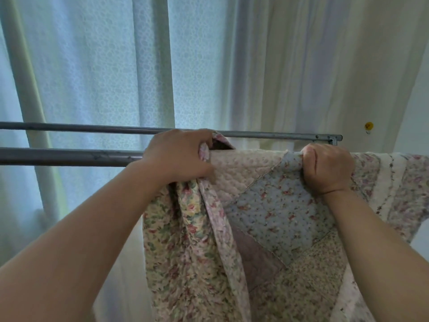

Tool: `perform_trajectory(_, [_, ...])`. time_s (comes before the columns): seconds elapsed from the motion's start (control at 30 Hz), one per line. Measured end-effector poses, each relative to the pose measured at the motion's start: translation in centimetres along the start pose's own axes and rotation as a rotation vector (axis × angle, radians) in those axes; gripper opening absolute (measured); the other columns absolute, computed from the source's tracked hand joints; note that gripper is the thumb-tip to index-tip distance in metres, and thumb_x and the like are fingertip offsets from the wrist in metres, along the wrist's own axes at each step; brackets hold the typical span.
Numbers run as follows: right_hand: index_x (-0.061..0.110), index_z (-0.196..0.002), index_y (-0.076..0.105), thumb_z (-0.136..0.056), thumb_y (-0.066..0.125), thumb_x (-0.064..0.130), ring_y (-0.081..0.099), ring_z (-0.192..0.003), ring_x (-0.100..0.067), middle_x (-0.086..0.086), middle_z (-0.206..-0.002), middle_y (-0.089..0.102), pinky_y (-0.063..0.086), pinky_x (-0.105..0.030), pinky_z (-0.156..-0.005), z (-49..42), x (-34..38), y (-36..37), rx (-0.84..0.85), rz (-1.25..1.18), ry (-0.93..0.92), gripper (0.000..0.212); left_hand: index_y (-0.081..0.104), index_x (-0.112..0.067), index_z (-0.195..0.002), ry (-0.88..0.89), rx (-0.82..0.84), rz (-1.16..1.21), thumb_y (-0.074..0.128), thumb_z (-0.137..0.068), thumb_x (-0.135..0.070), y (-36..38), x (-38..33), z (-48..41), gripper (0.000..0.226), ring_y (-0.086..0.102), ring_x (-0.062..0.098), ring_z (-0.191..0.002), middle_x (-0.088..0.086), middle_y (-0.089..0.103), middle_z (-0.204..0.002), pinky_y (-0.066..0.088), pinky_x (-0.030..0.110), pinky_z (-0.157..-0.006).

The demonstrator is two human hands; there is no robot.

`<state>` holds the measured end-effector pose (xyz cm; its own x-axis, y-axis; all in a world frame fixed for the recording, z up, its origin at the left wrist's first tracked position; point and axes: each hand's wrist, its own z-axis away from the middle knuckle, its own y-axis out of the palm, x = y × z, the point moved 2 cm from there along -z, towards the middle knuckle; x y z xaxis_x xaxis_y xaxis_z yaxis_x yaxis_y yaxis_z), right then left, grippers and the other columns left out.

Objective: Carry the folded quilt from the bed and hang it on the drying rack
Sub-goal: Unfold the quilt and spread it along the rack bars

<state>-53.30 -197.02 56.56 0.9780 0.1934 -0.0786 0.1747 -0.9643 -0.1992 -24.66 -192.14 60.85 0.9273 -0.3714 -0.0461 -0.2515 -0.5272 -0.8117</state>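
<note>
Beneath 2 sets of curled fingers, the quilt is draping over the drying rack; left hand and right hand are clutching its top fold. Easing the left bunch outward would probably be spreading it evenly

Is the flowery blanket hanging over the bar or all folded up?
Hanging, partly spread. The quilt drapes over the near rail, bunched under the left hand; the right hand grips its top edge.
</note>
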Motion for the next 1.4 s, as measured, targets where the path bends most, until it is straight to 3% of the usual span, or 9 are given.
perform_trajectory(0.43, [0.004,-0.057,0.057,-0.088,0.026,0.023,0.048,-0.043,-0.029,-0.015,-0.051,0.055,0.024,-0.027,-0.051,0.0,-0.5,0.1,0.001,0.013,-0.022,0.048,0.052,-0.037,-0.096,0.006,0.005,0.003,0.06,-0.061,-0.039,-1.2,2.0,1.4,0.036,0.048,0.016,-0.077,-0.008,0.06,-0.091,0.033,0.029,-0.064])
perform_trajectory(0.73, [-0.002,-0.057,0.056,-0.085,0.025,0.024,0.043,-0.051,-0.026,-0.02,-0.055,0.056,0.031,-0.032,-0.05,-0.4,1.1,-0.7,0.064,-0.054,0.119,0.049,0.053,-0.034,-0.105,-0.038,0.016,-0.078,0.059,-0.066,-0.032,-0.5,0.2,1.1,0.039,0.05,0.025,-0.101,-0.001,0.059,-0.108,0.027,0.032,-0.073])
perform_trajectory(0.87, [0.003,-0.063,0.06,-0.082,0.04,0.022,0.051,-0.062,-0.028,-0.012,-0.066,0.063,0.037,-0.033,-0.057,-1.7,7.1,-1.4,0.074,-0.11,0.044,0.034,0.057,-0.033,-0.11,-0.036,0.094,-0.101,0.061,-0.067,-0.034,-0.8,-0.3,0.6,0.043,0.052,0.021,-0.088,-0.003,0.06,-0.095,0.031,0.029,-0.07])
perform_trajectory(0.93, [0.007,-0.059,0.06,-0.081,0.041,0.025,0.048,-0.056,-0.026,-0.009,-0.06,0.061,0.028,-0.028,-0.054,-2.3,11.3,-1.0,0.109,-0.128,-0.008,0.034,0.06,-0.032,-0.103,-0.04,0.144,-0.142,0.062,-0.066,-0.037,-0.9,-0.9,0.0,0.037,0.046,0.017,-0.078,-0.007,0.055,-0.081,0.033,0.029,-0.067])
perform_trajectory(1.0, [0.008,-0.061,0.063,-0.083,0.04,0.028,0.053,-0.054,-0.029,-0.011,-0.06,0.063,0.023,-0.027,-0.054,-2.4,14.1,-0.4,0.174,-0.117,0.007,0.037,0.058,-0.034,-0.078,-0.035,0.161,-0.169,0.065,-0.064,-0.04,-0.9,-1.5,-0.5,0.017,0.043,0.016,-0.07,-0.011,0.044,-0.066,0.033,0.028,-0.062])
perform_trajectory(1.07, [0.007,-0.059,0.064,-0.086,0.035,0.029,0.055,-0.049,-0.03,-0.014,-0.056,0.063,0.022,-0.028,-0.053,-2.3,15.0,0.3,0.159,-0.093,0.02,0.045,0.043,-0.032,-0.059,-0.04,0.183,-0.179,0.066,-0.062,-0.038,-0.8,-1.4,-0.8,0.023,0.04,0.014,-0.061,-0.013,0.038,-0.06,0.03,0.026,-0.054])
perform_trajectory(1.13, [0.007,-0.054,0.062,-0.086,0.032,0.028,0.052,-0.041,-0.029,-0.013,-0.049,0.06,0.022,-0.027,-0.051,-2.3,14.9,0.6,0.095,-0.084,0.015,0.048,0.052,-0.029,-0.069,-0.042,0.163,-0.177,0.064,-0.063,-0.036,-0.5,-1.1,-1.1,0.015,0.041,0.012,-0.06,-0.014,0.039,-0.061,0.028,0.026,-0.052])
perform_trajectory(1.23, [0.007,-0.052,0.059,-0.086,0.033,0.026,0.049,-0.038,-0.028,-0.012,-0.046,0.057,0.023,-0.027,-0.051,-2.1,14.7,0.7,0.086,-0.099,-0.017,0.047,0.063,-0.032,-0.098,-0.033,0.135,-0.151,0.064,-0.064,-0.036,-0.4,-0.8,-1.0,0.035,0.046,0.016,-0.072,-0.015,0.037,-0.062,0.029,0.026,-0.057])
perform_trajectory(1.4, [0.008,-0.054,0.056,-0.089,0.033,0.026,0.047,-0.038,-0.026,-0.01,-0.046,0.055,0.025,-0.027,-0.049,-1.7,14.1,1.1,0.037,-0.113,-0.076,0.046,0.056,-0.034,-0.104,0.026,0.088,-0.181,0.062,-0.066,-0.033,-0.7,0.6,0.2,0.038,0.044,0.015,-0.076,-0.012,0.053,-0.079,0.026,0.027,-0.055])
